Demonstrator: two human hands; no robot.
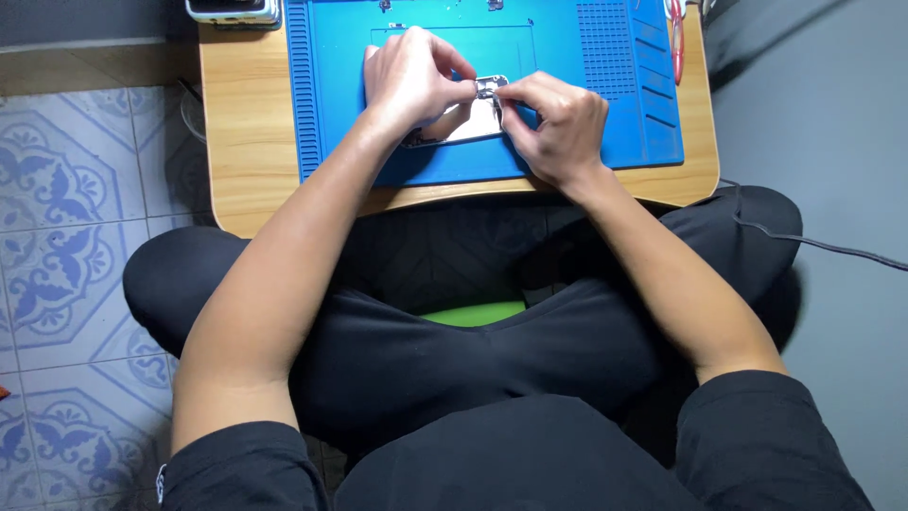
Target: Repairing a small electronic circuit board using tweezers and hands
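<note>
My left hand (409, 78) and my right hand (558, 118) meet over a blue work mat (605, 114) on a small wooden lap table (248, 132). Between them lies a flat silvery device shell (473, 123), partly hidden under my left palm. The fingertips of both hands pinch a small dark metal part (489, 88) at the shell's upper right corner. My left hand also rests on the shell and holds it down.
A white-edged device (233, 10) lies at the table's far left corner. Red-handled tools (677, 38) lie on the mat's right edge. A black cable (823, 246) runs across the grey floor on the right. Patterned tiles cover the floor on the left.
</note>
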